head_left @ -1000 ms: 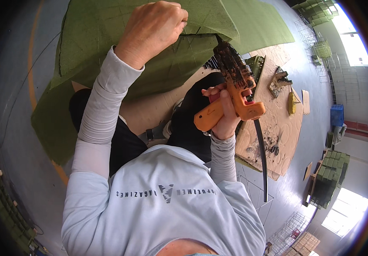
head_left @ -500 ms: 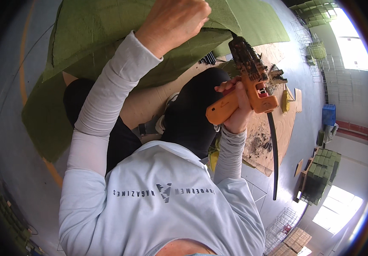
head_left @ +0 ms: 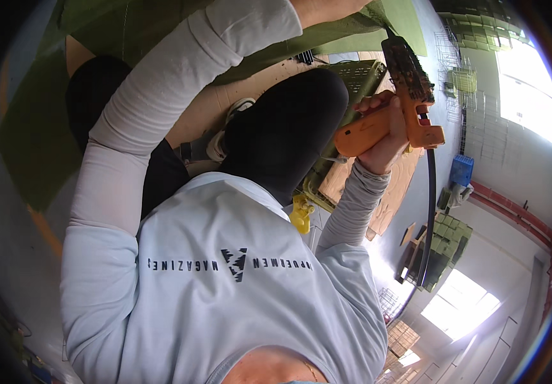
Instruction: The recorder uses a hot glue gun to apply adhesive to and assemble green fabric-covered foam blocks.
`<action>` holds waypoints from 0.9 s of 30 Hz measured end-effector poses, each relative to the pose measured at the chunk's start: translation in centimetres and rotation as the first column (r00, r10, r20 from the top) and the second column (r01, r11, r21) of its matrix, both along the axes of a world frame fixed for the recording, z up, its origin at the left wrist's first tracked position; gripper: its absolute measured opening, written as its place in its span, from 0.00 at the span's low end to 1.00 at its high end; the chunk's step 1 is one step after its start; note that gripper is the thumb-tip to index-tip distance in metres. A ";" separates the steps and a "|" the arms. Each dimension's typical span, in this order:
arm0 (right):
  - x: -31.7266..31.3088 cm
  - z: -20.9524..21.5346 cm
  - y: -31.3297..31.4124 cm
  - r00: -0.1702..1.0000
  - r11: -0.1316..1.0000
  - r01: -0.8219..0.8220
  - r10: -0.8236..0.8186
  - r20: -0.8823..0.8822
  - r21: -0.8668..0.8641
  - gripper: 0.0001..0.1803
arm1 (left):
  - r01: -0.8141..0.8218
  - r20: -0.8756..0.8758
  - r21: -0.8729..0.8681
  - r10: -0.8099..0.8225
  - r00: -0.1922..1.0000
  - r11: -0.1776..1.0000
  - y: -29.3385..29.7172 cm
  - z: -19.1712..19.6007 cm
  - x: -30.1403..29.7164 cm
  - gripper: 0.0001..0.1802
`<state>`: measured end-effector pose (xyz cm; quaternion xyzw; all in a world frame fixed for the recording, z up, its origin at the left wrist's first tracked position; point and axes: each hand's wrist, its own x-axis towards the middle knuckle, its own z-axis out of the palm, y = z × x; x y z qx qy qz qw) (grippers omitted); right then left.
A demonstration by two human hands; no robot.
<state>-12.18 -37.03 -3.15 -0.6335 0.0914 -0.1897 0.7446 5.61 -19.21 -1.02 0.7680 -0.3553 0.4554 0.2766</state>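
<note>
My right hand (head_left: 388, 144) is wrapped round the handle of an orange glue gun (head_left: 369, 131). Dark, crusted residue covers its front end, and a long black rod (head_left: 431, 211) hangs from its back. The nozzle points up and meets the edge of a green textured sheet (head_left: 161, 29); whether it touches cannot be told. My left hand (head_left: 330, 9) is at the top edge of the picture, beside this sheet. Its fingers are cut off there, so its grip is hidden.
Below the sheet lies brown cardboard (head_left: 396, 198), with a green perforated tray (head_left: 353, 78) near my bent knee (head_left: 314, 96). A yellow object (head_left: 300, 214) sits beside my leg. Stacked green blocks (head_left: 445, 240), a blue crate (head_left: 461, 169) and wire racks stand farther right.
The view has shifted. My left hand has moved up and right, its fingers leaving the picture. The glue gun, still in my right hand, appears farther right and slightly higher.
</note>
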 end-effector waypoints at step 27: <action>-0.6 0.6 0.5 1.000 0.999 -0.011 0.011 -0.009 -0.052 0.10 | 0.032 -0.118 0.018 -0.029 0.993 0.999 -0.1 0.3 0.2 0.10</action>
